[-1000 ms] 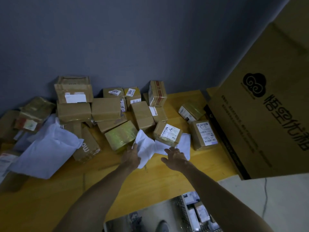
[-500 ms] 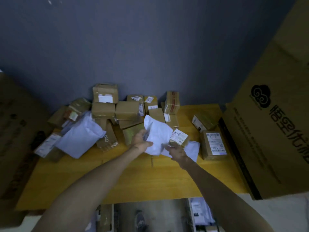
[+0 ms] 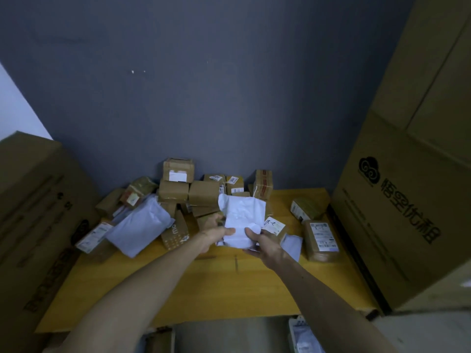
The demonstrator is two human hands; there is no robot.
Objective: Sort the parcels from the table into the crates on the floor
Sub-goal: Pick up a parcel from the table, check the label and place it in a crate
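Both my hands hold the white mailer bag (image 3: 242, 220) upright above the yellow table (image 3: 229, 284): my left hand (image 3: 216, 234) pinches its left edge, my right hand (image 3: 265, 244) curls round its lower right corner. Brown parcels (image 3: 204, 192) crowd the far side, a larger white bag (image 3: 141, 226) left.

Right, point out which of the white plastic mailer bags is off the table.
The crumpled white plastic mailer bag, held up in both the left hand and right hand. The larger white mailer bag on the left lies on the pile.
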